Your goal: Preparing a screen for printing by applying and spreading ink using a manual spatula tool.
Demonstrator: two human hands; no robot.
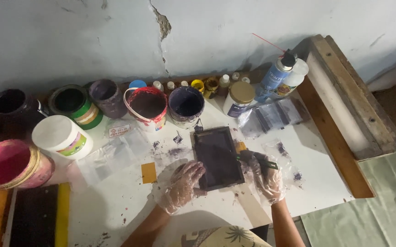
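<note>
A small dark rectangular printing screen frame [217, 158] lies flat on the white table [120, 201]. My left hand [183, 184], in a clear plastic glove, presses on the frame's lower left edge. At the frame's right edge my right hand [265, 176], also gloved, grips a small dark squeegee-like tool [258, 159]. Purple ink stains mark the table around the frame.
Open paint tubs stand along the wall: pink [11, 164], white lidded [61, 136], green [75, 105], purple [107, 97], red-rimmed [146, 107], dark blue [186, 105]. Small bottles, a spray can [274, 75], clear plastic bags [271, 114] and a large wooden frame [344, 110] sit at the right.
</note>
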